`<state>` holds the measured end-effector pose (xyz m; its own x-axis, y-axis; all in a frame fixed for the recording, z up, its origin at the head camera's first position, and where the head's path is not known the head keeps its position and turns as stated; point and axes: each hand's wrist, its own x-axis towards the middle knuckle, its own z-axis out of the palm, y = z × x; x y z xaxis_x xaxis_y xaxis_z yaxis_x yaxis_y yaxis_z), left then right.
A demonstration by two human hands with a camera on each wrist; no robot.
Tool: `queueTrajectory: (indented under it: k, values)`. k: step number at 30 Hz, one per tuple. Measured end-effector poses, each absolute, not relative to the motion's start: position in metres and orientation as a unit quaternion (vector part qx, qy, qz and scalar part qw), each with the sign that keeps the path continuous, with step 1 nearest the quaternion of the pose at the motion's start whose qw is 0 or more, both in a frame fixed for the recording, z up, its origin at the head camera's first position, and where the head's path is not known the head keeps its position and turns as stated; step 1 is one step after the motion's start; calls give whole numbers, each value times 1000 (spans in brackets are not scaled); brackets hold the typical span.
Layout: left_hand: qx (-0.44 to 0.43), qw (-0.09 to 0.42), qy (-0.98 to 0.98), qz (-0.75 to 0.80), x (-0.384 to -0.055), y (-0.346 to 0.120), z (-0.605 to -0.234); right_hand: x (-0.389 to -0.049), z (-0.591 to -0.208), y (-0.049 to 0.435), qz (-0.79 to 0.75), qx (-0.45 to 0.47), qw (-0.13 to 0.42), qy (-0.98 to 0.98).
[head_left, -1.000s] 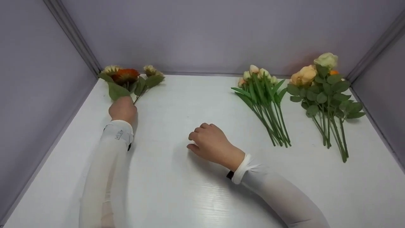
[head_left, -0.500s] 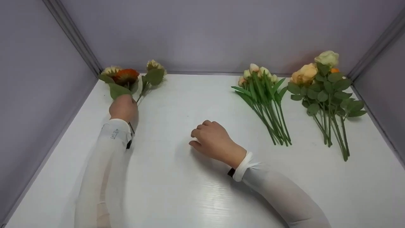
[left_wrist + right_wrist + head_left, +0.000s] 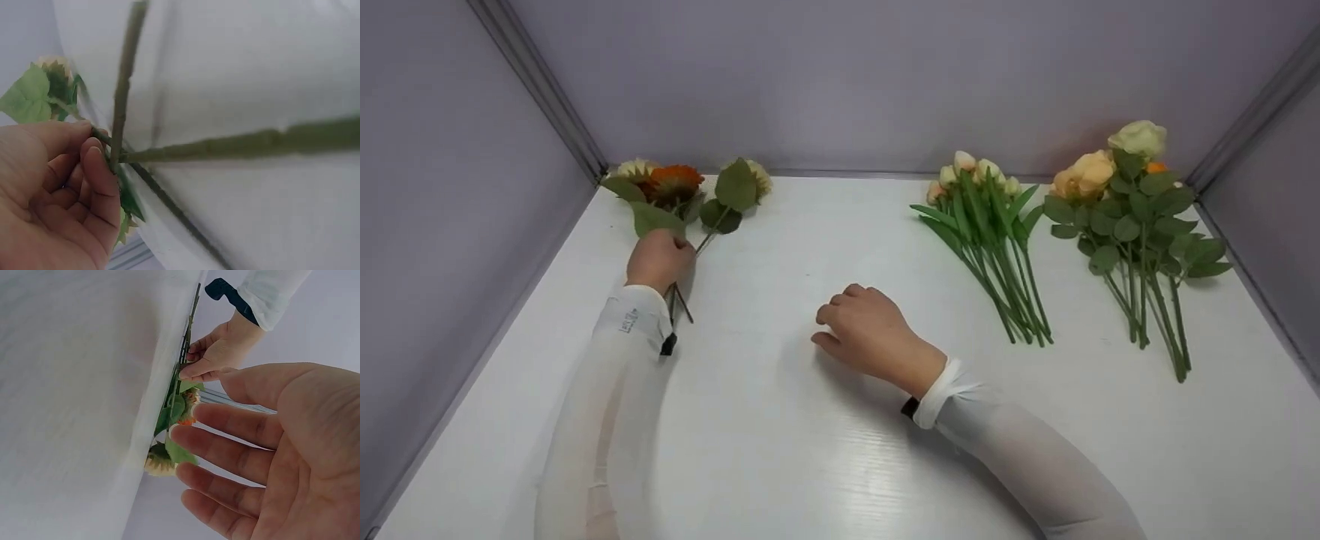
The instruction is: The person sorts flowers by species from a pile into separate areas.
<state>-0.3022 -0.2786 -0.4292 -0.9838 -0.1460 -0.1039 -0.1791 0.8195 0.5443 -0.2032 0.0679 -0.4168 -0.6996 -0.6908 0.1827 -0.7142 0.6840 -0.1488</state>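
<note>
At the table's far left, my left hand (image 3: 660, 261) grips the stems of sunflower-like flowers. In the left wrist view, thumb and fingertips pinch where several green stems (image 3: 185, 149) cross. Beyond the fist lie an orange flower (image 3: 679, 182) and a cream flower (image 3: 636, 169) with broad leaves. Another cream flower (image 3: 763, 181), with two dark leaves, points away to the right; its stem runs into the hand. Stem ends stick out below the fist. Over the table's middle, my right hand (image 3: 877, 337) is relaxed and holds nothing, its palm showing in the right wrist view (image 3: 304, 455).
A bundle of tulips (image 3: 982, 225) lies toward the back right of the white table (image 3: 780, 465). Further right is a bunch of roses (image 3: 1140, 217) with cream, peach and orange heads. Grey panels (image 3: 870, 82) stand round the back and sides.
The right-hand cream flower has swung to the right, and its leaves have turned. My left hand has shifted slightly right, with stem ends now visible below it. The right hand has hardly moved.
</note>
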Motion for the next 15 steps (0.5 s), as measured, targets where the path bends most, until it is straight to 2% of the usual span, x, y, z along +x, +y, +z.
queueTrajectory:
  k: [3,10,15]
  values:
    - [-105,21,950,292,-301,-285,-427,-203,-417,69,103,384,61,-916]
    - [-172,104,919,340,-299,-306,-427,-205,-416,70,103,384,79,-914]
    - [-220,108,874,420,-299,-310,-432,-205,-418,68,108,383,76,-914]
